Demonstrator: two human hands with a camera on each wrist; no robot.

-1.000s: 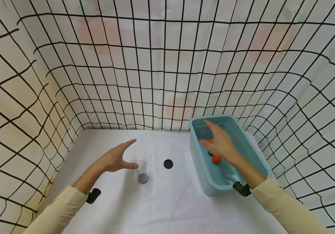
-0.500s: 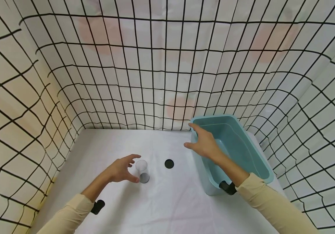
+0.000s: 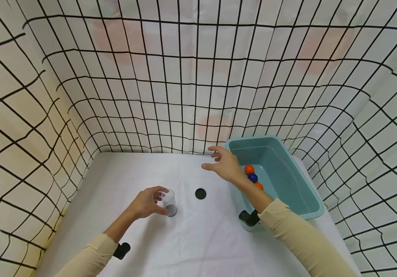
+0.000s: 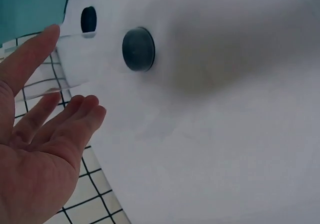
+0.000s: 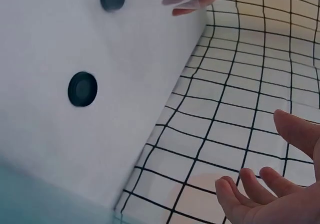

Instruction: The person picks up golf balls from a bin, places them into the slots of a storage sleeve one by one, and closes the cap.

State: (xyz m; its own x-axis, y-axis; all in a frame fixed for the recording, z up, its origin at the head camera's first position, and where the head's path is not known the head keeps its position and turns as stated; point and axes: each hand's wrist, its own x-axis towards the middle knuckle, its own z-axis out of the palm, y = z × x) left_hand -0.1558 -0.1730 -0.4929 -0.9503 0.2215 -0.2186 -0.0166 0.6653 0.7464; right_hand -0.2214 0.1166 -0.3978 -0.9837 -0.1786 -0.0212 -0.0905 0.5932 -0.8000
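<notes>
A clear cylindrical container (image 3: pixel 169 199) with a dark round base (image 4: pixel 138 49) stands upright on the white table, left of centre. My left hand (image 3: pixel 147 203) is right at its near-left side, thumb and fingers spread to either side of its wall. To the right of it lies a small black round lid (image 3: pixel 200 193), whose raised rim shows in the right wrist view. My right hand (image 3: pixel 227 164) hovers just left of the blue bin (image 3: pixel 297 184), fingers loosely bent and thumb apart, holding nothing.
Inside the bin, at the right of the table, are two orange balls (image 3: pixel 249 169) and a dark blue ball (image 3: pixel 252 177); my right forearm passes over its near-left side. White walls with a black grid net (image 3: pixel 181 96) enclose the table.
My right hand has moved left, out from over the bin to beside it. My left hand has lowered and come in around the clear container, its fingers closer together.
</notes>
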